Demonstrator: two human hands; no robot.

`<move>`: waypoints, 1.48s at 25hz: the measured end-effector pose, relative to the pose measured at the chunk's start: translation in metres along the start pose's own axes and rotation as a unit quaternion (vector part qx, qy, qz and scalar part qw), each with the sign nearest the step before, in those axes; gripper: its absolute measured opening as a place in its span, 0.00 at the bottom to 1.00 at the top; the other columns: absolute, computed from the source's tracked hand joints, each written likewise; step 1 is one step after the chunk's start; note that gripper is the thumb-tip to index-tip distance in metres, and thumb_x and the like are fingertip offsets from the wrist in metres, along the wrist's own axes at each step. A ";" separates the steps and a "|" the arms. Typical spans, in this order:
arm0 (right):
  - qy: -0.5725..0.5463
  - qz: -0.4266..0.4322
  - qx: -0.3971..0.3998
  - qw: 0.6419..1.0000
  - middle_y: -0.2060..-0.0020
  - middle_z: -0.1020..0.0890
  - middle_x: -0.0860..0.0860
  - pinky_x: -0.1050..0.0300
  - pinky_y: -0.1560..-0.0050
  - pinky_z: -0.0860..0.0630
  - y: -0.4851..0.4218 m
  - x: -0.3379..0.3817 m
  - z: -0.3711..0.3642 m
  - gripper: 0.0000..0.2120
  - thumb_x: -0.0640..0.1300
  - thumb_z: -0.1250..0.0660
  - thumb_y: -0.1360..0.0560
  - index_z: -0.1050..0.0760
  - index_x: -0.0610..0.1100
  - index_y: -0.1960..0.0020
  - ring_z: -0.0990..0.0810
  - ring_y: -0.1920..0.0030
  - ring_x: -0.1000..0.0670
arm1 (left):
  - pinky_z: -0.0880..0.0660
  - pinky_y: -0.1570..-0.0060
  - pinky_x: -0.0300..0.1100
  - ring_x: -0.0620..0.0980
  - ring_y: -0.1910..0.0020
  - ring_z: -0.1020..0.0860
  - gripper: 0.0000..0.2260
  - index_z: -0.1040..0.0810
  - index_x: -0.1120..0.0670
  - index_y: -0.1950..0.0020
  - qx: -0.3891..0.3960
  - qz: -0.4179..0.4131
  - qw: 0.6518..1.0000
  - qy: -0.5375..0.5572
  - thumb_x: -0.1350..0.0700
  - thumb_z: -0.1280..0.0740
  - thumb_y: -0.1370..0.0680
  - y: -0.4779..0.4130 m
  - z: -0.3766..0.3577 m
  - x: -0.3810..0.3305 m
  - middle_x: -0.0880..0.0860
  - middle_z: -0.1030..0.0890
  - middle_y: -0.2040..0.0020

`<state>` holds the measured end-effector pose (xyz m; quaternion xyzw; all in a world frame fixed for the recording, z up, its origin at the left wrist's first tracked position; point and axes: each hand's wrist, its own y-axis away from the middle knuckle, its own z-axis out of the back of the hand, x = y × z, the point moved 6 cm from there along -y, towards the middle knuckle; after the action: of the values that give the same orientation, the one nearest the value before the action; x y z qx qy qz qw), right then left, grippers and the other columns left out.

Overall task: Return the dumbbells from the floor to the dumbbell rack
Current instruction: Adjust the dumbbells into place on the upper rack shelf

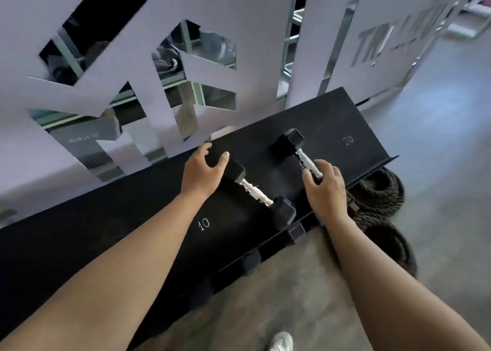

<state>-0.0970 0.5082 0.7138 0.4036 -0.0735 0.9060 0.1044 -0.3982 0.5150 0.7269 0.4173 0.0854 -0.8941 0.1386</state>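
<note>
Two black hex dumbbells with chrome handles lie on the top shelf of the black dumbbell rack (111, 217). The left dumbbell (256, 194) rests above the white "10" mark. My left hand (203, 170) cups its far head, fingers spread over it. The right dumbbell (295, 148) lies nearer the "20" mark. My right hand (325, 184) sits over the near end of its handle, fingers curled around the chrome bar, hiding its near head.
A coiled dark battle rope (380, 191) lies on the floor at the rack's right end. More dumbbell heads (251, 261) show on a lower shelf. A white cut-out wall panel (239, 45) stands behind the rack. A white shoe (281, 341) is on the grey floor.
</note>
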 end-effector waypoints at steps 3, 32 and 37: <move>-0.021 -0.041 0.064 0.997 0.39 0.23 0.46 0.55 0.41 0.32 -0.030 -0.041 -0.055 0.20 0.56 0.36 0.23 0.26 0.47 0.35 0.26 0.38 0.46 | 0.30 0.43 0.46 0.54 0.35 0.28 0.29 0.31 0.50 0.28 0.005 0.074 0.997 -0.004 0.38 0.34 0.24 -0.023 -0.044 0.033 0.55 0.27 0.31; -0.119 -0.300 0.178 0.930 0.65 0.21 0.56 0.60 0.66 0.30 -0.020 -0.177 -0.216 0.14 0.47 0.44 0.24 0.20 0.53 0.54 0.25 0.64 0.57 | 0.29 0.45 0.47 0.55 0.39 0.26 0.22 0.21 0.52 0.38 0.052 -0.016 0.987 -0.153 0.40 0.33 0.26 -0.140 -0.189 0.072 0.52 0.19 0.42; -0.109 -0.280 0.204 0.932 0.64 0.22 0.58 0.72 0.78 0.34 -0.026 -0.175 -0.215 0.15 0.45 0.45 0.23 0.20 0.50 0.48 0.26 0.67 0.60 | 0.31 0.50 0.46 0.55 0.39 0.28 0.23 0.22 0.50 0.38 0.054 0.005 0.986 -0.157 0.38 0.34 0.27 -0.138 -0.187 0.075 0.52 0.20 0.42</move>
<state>-0.1304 0.5571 0.4417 0.5167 0.2179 0.7859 0.2605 -0.3528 0.6830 0.5549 0.2787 0.0117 -0.9512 0.1318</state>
